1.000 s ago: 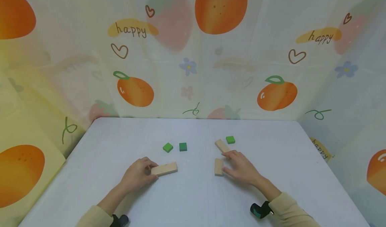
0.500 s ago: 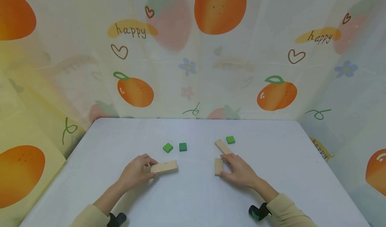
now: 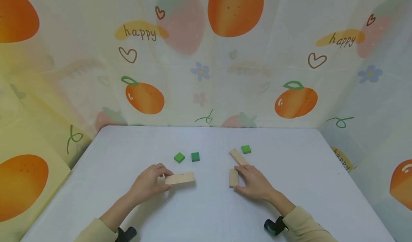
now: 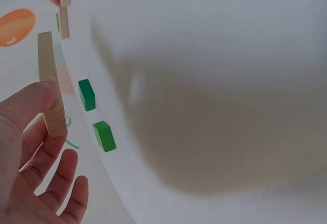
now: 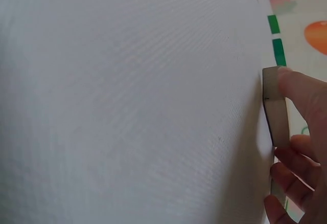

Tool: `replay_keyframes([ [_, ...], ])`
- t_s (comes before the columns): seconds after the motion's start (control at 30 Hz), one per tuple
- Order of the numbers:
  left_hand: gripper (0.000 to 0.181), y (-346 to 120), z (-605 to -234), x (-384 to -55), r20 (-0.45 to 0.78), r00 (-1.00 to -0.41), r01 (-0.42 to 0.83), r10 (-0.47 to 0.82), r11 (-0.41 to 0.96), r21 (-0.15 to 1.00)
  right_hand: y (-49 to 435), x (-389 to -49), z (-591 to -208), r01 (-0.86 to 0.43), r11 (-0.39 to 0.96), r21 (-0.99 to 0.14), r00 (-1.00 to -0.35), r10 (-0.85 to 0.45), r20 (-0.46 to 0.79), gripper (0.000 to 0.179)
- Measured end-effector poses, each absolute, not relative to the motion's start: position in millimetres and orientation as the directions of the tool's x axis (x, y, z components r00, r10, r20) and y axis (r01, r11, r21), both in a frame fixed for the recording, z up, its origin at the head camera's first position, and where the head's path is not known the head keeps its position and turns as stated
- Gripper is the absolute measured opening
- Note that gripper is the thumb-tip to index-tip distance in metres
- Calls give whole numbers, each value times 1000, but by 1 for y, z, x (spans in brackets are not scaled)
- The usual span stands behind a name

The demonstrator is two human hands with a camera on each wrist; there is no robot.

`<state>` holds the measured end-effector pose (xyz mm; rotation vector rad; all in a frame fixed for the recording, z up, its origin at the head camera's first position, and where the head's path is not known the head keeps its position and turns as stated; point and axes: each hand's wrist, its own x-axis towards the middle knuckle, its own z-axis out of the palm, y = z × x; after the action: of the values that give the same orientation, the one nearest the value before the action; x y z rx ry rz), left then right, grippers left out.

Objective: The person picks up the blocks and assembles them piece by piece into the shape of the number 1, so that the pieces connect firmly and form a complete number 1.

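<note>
My left hand (image 3: 146,184) pinches a pale wooden block (image 3: 181,178) by its left end, thumb in front and fingers behind. The left wrist view shows that block (image 4: 48,65) raised over the table, its shadow below. To the right, my right hand (image 3: 256,185) spans a second wooden block (image 3: 233,178) lengthwise. Its thumb is on the near end and its index finger at the far end, as the right wrist view also shows on this block (image 5: 276,111). A third wooden block (image 3: 238,157) lies slanted just behind, its lower end partly hidden by the right fingers.
Behind the left block lie a light green block (image 3: 179,157) and a darker green block (image 3: 195,157). Another green block (image 3: 246,149) sits by the slanted wooden one. The white table (image 3: 206,213) ends at a fruit-printed curtain (image 3: 206,92).
My left hand has lifted its block slightly and carried it a little to the right. My right thumb and index finger have come onto the ends of the nearer wooden block.
</note>
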<state>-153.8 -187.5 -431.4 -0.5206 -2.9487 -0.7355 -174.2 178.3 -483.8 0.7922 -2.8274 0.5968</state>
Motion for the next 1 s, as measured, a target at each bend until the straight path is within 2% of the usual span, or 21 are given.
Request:
replay_keyframes([
  [0.67, 29, -153, -420, -144, 172, -895, 446, 412, 800, 402, 178, -173, -486, -541, 783, -306, -838, -471, 277, 59],
  [1.0, 28, -138, -420, -136, 177, -864, 499, 471, 754, 427, 178, -174, -486, -538, 779, -324, -841, -467, 273, 57],
])
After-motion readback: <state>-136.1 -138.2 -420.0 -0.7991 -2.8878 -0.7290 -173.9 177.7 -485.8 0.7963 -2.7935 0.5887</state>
